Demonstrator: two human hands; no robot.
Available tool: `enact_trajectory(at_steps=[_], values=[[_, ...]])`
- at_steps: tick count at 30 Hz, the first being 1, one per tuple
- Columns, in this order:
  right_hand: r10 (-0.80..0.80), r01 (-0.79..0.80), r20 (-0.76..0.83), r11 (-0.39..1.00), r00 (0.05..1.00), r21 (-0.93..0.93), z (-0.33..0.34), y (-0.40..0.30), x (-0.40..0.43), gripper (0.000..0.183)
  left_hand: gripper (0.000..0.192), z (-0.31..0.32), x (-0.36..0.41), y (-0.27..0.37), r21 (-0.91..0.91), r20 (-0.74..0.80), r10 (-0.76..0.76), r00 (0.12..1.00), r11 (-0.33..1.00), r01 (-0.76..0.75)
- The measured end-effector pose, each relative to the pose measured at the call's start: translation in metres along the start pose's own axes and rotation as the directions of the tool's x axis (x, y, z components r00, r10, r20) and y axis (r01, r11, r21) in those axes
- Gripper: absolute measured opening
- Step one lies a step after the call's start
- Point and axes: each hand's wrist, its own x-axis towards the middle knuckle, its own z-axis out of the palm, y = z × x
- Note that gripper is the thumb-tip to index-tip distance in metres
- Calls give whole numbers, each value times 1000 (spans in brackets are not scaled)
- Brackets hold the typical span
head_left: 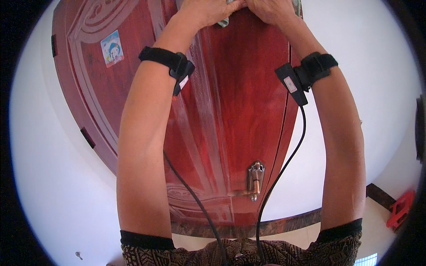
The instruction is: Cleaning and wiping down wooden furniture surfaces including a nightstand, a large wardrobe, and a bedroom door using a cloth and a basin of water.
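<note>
Both arms are raised in front of a dark red panelled wooden door (253,99). At the top edge of the view, my left hand (208,11) has its fingers closed on a pale green cloth (223,22), a bit of which hangs below it. Close beside it, my right hand (271,10) is near the door's upper right part, its fingertips cut off by the picture's edge. More of the cloth shows at its right side. A black strap with a small device and a cable sits on each forearm.
A bronze lever handle (256,181) is on the door's lower right. A cartoon sticker (112,49) is on its upper left panel. White wall (359,43) surrounds the door, with a dark skirting board (293,216) below. A red plastic stool (401,209) stands at the far right.
</note>
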Motion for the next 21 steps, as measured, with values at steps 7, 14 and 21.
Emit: enact_trajectory(at_steps=[7, 14, 21], values=[[-27, 20, 147, 999, 989, 47, -39, -12, -59, 59, 71, -3, -40, 41, -64, 45, 32, 998, 998, -29], [-117, 118, 302, 993, 946, 18, -35, -17, -165, 71, 81, 29, -110, 106, -245, 272, 72, 960, 970, -3], [-219, 156, 516, 974, 828, 162, -43, -58, -213, 75, 81, 33, -184, 120, -352, 487, 129, 864, 934, 59]])
